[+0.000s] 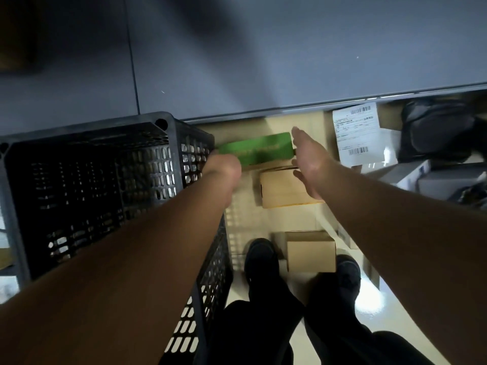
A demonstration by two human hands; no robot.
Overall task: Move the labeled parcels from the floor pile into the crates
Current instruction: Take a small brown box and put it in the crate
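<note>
mid-frame, left hand grips green parcel by its left end, right hand flat w/ fingers straight at its right end; pickup step, next prob. swing into black crate at left.

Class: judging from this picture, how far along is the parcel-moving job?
Done: nothing shows inside the black crate. In hand: both hands, left hand and right hand, at the ends of the green parcel. Left: two cardboard boxes and the labeled parcel.

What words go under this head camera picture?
Both hands hold a green parcel beside the black crate.
</note>
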